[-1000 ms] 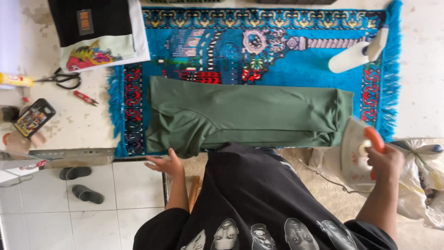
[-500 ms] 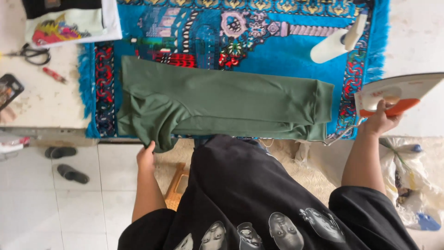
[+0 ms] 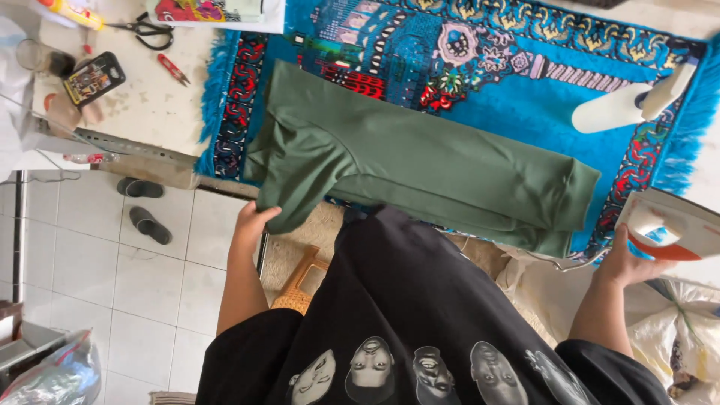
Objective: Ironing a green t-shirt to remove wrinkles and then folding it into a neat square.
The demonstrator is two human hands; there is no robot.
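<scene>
A blue patterned prayer rug point(image 3: 517, 112) with a fringed edge covers most of the bench point(image 3: 161, 112), and on it lies a folded green garment point(image 3: 420, 169), its long axis running from the left, near the rug's fringe, down toward the right, roughly parallel to the bench's near edge. The garment's left corner hangs just over that edge, and there the left hand point(image 3: 253, 225) is closed on the cloth, pinching the drooping corner from below. The right hand point(image 3: 626, 262) is off the garment's right end, beyond the rug's corner, gripping an electric iron point(image 3: 667, 225) with a white body and orange trim, tilted with its soleplate turned up and away; the iron is near the garment's narrow right end but apart from it. So the garment stretches between the two hands, left hand touching it, right hand just past it. A white spray bottle point(image 3: 626, 105) lies on the rug well above the garment, and scissors point(image 3: 146, 31) and a phone point(image 3: 94, 77) lie on the bare bench at far left.
</scene>
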